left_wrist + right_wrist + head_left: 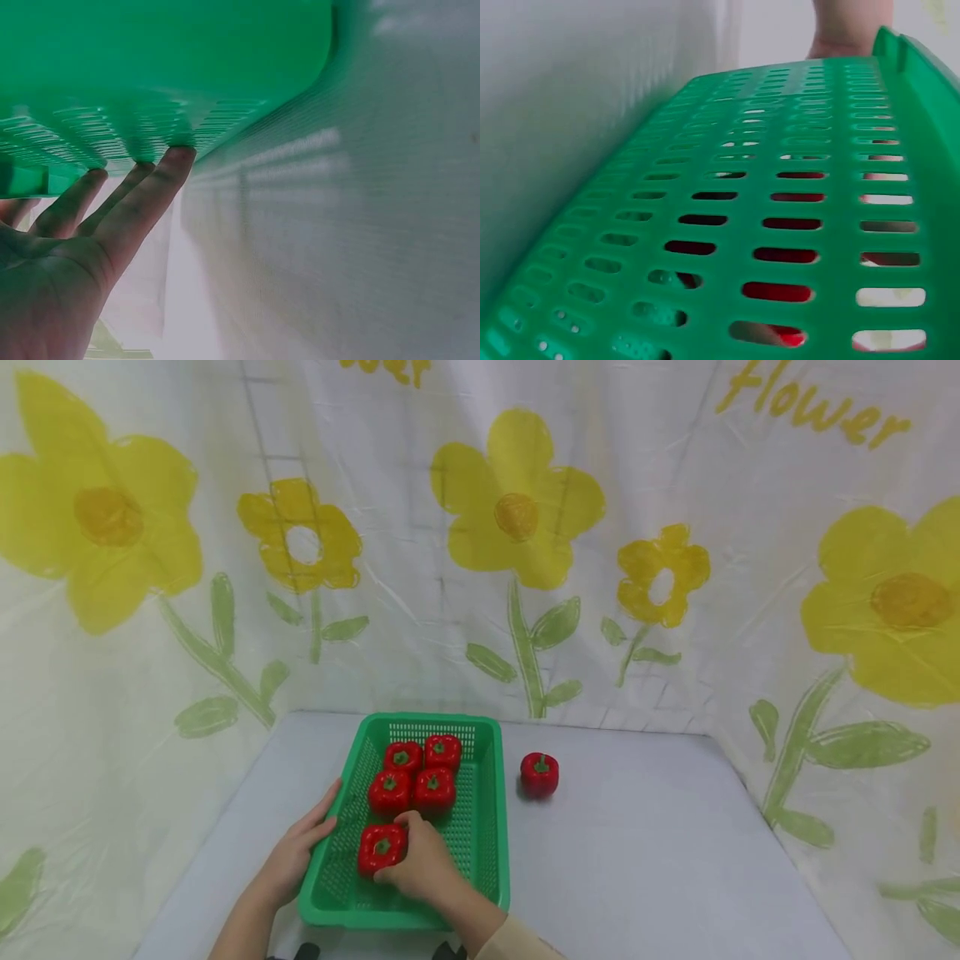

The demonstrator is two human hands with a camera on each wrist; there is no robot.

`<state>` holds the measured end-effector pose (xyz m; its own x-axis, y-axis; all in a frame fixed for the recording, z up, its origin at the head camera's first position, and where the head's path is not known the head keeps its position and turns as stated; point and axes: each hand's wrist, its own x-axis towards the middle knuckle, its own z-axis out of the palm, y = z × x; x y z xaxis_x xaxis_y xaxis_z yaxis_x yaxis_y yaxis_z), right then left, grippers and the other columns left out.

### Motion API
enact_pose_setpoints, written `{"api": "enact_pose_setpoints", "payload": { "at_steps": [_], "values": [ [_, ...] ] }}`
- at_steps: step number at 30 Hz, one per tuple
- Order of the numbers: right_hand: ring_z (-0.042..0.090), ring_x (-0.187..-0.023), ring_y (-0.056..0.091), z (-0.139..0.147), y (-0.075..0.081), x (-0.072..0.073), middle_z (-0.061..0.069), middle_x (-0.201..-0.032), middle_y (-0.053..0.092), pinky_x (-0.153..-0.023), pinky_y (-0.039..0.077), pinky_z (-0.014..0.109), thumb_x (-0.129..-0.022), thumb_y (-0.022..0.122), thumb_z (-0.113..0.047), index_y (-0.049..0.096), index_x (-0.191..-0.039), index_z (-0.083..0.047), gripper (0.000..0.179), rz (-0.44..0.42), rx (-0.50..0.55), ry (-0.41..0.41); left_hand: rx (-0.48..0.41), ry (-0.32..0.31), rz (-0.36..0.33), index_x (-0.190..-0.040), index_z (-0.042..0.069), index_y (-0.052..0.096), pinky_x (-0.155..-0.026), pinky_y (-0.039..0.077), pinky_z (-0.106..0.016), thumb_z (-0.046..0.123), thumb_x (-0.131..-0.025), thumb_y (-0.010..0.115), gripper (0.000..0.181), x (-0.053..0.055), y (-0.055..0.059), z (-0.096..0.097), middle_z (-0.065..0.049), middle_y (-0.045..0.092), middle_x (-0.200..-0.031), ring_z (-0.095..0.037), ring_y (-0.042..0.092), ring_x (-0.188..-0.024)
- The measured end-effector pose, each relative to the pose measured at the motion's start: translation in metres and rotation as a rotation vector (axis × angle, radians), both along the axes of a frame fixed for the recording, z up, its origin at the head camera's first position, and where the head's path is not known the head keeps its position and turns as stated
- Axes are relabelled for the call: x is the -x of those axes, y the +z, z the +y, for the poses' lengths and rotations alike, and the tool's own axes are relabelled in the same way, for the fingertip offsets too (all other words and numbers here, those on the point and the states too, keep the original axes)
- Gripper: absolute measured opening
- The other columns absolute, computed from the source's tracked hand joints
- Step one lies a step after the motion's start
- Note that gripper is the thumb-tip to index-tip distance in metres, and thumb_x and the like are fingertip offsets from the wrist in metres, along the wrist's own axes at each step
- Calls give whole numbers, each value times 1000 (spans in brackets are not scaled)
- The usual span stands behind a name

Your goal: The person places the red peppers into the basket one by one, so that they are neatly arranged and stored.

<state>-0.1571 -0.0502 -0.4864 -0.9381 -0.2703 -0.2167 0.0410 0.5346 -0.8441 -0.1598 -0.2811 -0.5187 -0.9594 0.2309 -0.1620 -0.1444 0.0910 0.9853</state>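
Observation:
A red bell pepper (381,850) with a green stem sits at the near end of the green plastic basket (501,810). My right hand (426,860) reaches into the basket and grips that pepper between thumb and fingers. On the basket's left side lies my left hand (296,852), its fairly straight fingers touching the outside of the slotted wall, as the left wrist view shows. Farther back in the basket several more red bell peppers (434,789) stand close together, stems up. In the right wrist view the basket's slotted wall (727,161) hides the right hand's grip.
Another red bell pepper (540,775) stands on the white table (637,843), to the right of the basket. A white curtain (405,635) painted with yellow flowers hangs behind the table and along both sides.

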Motion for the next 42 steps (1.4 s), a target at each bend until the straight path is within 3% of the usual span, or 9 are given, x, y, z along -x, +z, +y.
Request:
{"api": "enact_pose_setpoints", "payload": {
  "at_steps": [23,30,42],
  "values": [
    [28,-114,58,-1,5,-3,7,-125,60,-91,57,56,-72,91,-15,48,-143,-14,83,-18,-4,8,-20,-20,33,-164,29,9,-98,53,-24,36,-110,34,59,1,-2,0,-4,-3,-171,-38,3,-154],
    [32,-120,56,4,5,-6,10,-134,59,-93,56,60,-72,91,-19,49,-143,-15,82,3,-21,-10,2,-21,39,-164,27,10,-100,46,-16,36,-110,34,59,1,-1,0,-3,-2,-171,-38,-2,-155],
    [33,-119,60,27,14,-15,13,-139,58,-90,57,57,-75,89,-21,50,-143,-18,79,23,59,29,25,-4,16,-164,27,12,-100,45,-15,34,-110,37,59,-1,4,3,-3,-1,-171,-37,-3,-155]
  ]
}}
